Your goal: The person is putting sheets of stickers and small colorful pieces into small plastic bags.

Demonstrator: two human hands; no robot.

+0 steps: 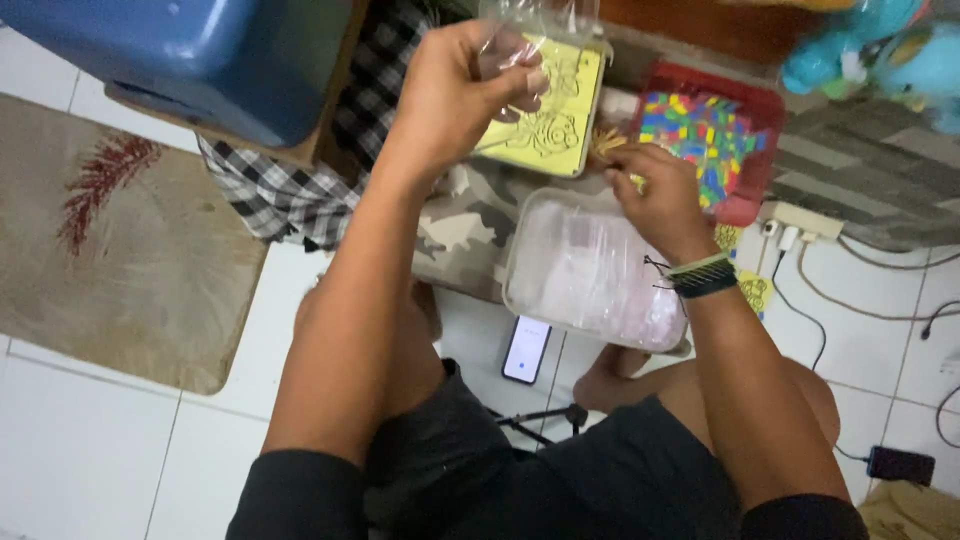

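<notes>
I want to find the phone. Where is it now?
In the head view, the phone lies on the white tiled floor between the person's legs, just below the clear plastic box.

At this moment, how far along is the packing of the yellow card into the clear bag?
Done: left hand has a clear plastic bag raised, with the yellow drawing card apparently inside it. In hand: right hand pinches small tan sticks just beside the card. Left, judging by the scene: the sticks are not in the bag, and the red tray of coloured pieces and clear bin of bags sit untouched.
</notes>
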